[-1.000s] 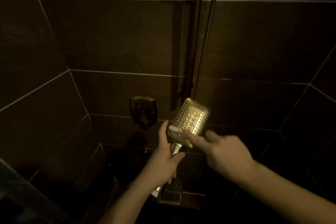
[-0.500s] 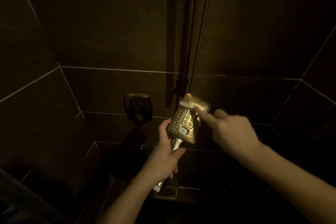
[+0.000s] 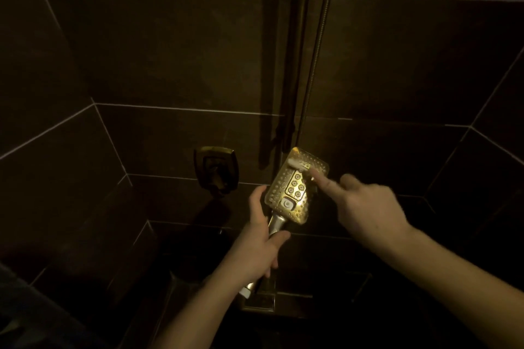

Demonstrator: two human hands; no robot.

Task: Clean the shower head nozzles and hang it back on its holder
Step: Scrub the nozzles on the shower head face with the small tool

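While the left hand (image 3: 256,246) grips its handle, a gold shower head (image 3: 295,187) faces up before the dark tiled wall (image 3: 170,65) | right hand (image 3: 365,207) pinches a small white brush (image 3: 297,165) against the nozzles' top edge | hose (image 3: 317,51) hangs behind.

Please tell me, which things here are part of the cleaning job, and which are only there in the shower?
In the job:
shower head, held by the left hand
small brush, held by the right hand against the nozzles
hose
rail, where the head hangs

Only there:
wall valve
wall tiles
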